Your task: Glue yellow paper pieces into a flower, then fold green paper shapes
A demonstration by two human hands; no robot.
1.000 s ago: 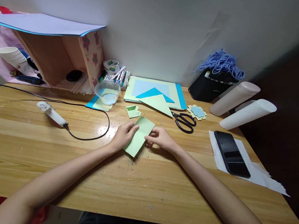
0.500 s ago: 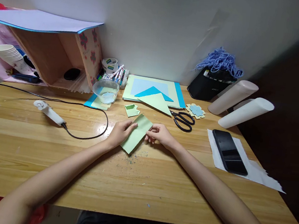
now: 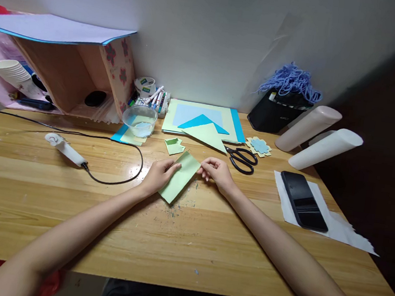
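Observation:
A pale green sheet of paper [image 3: 181,179], rectangular and slanted, is held just above the table. My left hand [image 3: 157,176] grips its left edge, thumb on top and fingers hidden beneath. At the sheet's upper right corner, my right hand [image 3: 216,174] pinches the edge between thumb and forefinger. Beyond the sheet lies a small folded green paper piece [image 3: 174,146]. Black-handled scissors [image 3: 243,161] rest to the right, their blades partly under a green paper triangle [image 3: 207,135].
A stack of coloured paper [image 3: 239,124] lies by the wall, near a clear plastic bowl [image 3: 139,122] and markers [image 3: 156,99]. To the left is a white corded tool [image 3: 66,149]; to the right, a phone [image 3: 303,201] on tissue. Small scraps dot the wooden table [image 3: 106,233].
My right hand has shifted slightly right and up along the sheet's edge toward its corner. My left hand and the sheet stay almost in place.

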